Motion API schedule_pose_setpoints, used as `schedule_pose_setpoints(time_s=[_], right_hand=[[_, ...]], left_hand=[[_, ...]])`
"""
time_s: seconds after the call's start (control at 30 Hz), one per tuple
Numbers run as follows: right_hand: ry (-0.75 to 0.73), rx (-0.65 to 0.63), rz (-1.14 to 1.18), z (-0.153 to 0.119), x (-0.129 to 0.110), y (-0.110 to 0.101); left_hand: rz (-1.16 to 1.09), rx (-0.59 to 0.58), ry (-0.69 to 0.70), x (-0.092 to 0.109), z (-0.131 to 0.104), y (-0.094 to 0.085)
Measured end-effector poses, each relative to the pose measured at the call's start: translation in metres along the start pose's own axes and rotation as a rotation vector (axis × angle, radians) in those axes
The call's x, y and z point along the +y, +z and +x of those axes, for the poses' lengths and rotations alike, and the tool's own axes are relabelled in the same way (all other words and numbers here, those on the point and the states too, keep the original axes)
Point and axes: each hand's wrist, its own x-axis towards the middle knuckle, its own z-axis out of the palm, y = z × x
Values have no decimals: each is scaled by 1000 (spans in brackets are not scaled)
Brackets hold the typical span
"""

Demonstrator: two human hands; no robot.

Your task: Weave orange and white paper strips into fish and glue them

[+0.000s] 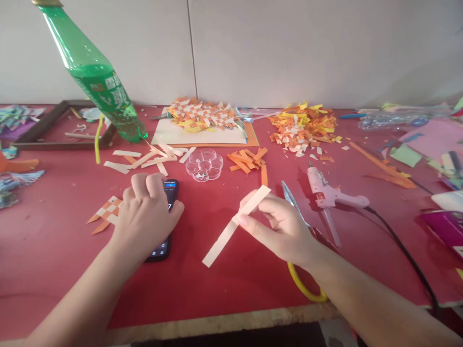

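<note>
My right hand (pixel 277 224) pinches a pale cream paper strip (pixel 224 236) between thumb and fingers, above the red table. The strip is creased near its middle and slants from lower left to upper right. My left hand (pixel 144 207) is over a black phone (pixel 164 246) and partly covers its lit screen. Its thumb stands apart from the bent fingers, whose tips are hidden from me. Beside that hand, partly covered by it, lies a small orange and white woven paper piece (pixel 108 210). Scissors (pixel 307 289) with yellow-edged handles lie partly under my right hand and forearm.
A green bottle (pixel 104 91) stands at the back left by a dark frame (pixel 27 137). Cream strips (pixel 159 156), a clear flower-shaped dish (pixel 204 166), orange strips (pixel 246 160) and a scrap pile (pixel 306 125) lie beyond my hands. A pink glue gun (pixel 329 195) trails its cord at right.
</note>
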Motion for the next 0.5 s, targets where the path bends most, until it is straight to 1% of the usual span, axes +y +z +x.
schedule_pose_setpoints(time_s=[0.17, 0.23, 0.3, 0.33, 0.37, 0.4, 0.43, 0.5], right_hand=[[-8, -2, 5, 0, 0, 0], [-6, -1, 5, 0, 1, 0], [-14, 7, 6, 0, 1, 0], [-24, 7, -2, 1, 1, 0], [-35, 5, -16, 1, 0, 0], [-50, 1, -33, 2, 0, -1], [-63, -7, -51, 3, -1, -1], [-76, -17, -79, 4, -2, -1]], left_hand=[[62, -8, 11, 2, -1, 5], [36, 30, 19, 4, -4, 4], [-58, 115, 77, 8, -8, -1], [-150, 150, 134, 10, -10, -5], [-296, 156, 205, 13, -13, -8], [-483, 99, 269, 16, -15, -12], [-683, -26, 323, 19, -18, -15], [-1030, -294, 318, 25, -22, -18]])
